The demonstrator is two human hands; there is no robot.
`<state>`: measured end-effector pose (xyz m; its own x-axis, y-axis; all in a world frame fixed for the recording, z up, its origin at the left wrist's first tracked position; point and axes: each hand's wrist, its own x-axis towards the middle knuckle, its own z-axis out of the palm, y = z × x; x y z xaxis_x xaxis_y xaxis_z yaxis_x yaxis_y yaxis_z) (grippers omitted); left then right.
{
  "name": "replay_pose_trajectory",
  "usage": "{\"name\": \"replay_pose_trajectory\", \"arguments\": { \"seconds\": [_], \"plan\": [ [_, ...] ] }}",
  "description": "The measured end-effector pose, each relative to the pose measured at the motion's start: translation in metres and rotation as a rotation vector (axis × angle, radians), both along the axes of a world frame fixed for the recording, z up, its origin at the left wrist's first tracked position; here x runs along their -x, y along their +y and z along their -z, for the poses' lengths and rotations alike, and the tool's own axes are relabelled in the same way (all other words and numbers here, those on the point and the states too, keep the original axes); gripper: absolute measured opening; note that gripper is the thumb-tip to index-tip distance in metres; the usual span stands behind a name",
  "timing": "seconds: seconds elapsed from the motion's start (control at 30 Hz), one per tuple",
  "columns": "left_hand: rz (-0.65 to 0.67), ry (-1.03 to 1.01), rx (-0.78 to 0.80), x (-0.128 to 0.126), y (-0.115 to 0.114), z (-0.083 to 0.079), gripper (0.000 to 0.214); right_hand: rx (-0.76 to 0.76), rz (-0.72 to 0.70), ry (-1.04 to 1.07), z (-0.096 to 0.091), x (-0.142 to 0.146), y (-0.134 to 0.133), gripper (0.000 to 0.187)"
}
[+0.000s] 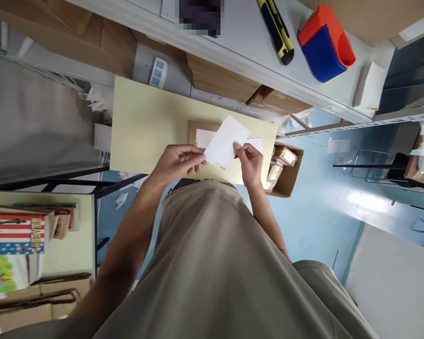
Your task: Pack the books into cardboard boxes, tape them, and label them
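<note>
two grips pinch one white card (226, 141): left hand (178, 162) at its left corner, right hand (250, 162) mid-edge, long axis slanting up-right.

Only one view is given, taken from a camera worn on the head. It is aimed steeply downward and slightly forward, so the lower half is filled by the shirt (212, 263). The left hand (176, 162), right hand (250, 162) and card (226, 141) are seen close, over the near edge of the table (144, 127). A shelf (240, 42) is caught along the top, the floor (321, 212) at the right.
</note>
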<state>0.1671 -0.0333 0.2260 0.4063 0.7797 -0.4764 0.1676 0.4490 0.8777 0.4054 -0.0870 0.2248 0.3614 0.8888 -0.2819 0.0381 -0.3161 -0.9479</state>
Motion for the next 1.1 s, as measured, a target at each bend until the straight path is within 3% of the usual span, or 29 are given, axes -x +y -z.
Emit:
{"name": "replay_pose_trajectory", "arguments": {
  "seconds": [0.37, 0.6, 0.77, 1.1],
  "plan": [
    [0.072, -0.001, -0.066, 0.066, 0.023, 0.001, 0.034, 0.029, -0.033, -0.051, -0.007, 0.052, 0.019, 0.061],
    [0.122, 0.003, -0.07, 0.098, 0.036, -0.007, 0.036, 0.027, -0.04, -0.045, -0.011, 0.084, 0.027, 0.061],
    [0.159, -0.039, -0.074, 0.115, 0.044, -0.012, 0.035, 0.015, -0.042, -0.06, -0.015, 0.102, 0.032, 0.062],
    [0.101, -0.063, -0.097, 0.137, 0.051, -0.006, 0.032, 0.011, -0.034, -0.106, -0.014, 0.127, 0.04, 0.06]
  ]
}}
